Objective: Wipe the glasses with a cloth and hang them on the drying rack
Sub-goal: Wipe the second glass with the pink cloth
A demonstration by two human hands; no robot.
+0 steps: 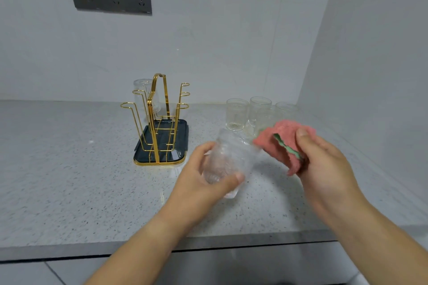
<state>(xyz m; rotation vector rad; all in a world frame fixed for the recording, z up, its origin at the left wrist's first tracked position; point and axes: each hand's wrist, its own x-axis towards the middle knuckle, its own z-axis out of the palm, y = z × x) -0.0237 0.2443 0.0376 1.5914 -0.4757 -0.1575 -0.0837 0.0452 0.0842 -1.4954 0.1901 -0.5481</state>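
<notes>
step: wiping, one glass already hung on rack (159, 120)
left hand (208, 176): grips glass (229, 159), tilted above worktop (69, 169)
right hand (324, 164): pinches pink cloth (282, 141) beside its mouth
next: likely cloth into glass, rotate

The drying rack (159, 120) is shiny gold metal wire on a glossy dark tray (178, 146). The glass (228, 159) is clear with ribbed walls, and the cloth (284, 143) is pink, soft and fuzzy. The countertop (69, 169) looks like smooth speckled grey stone.
</notes>
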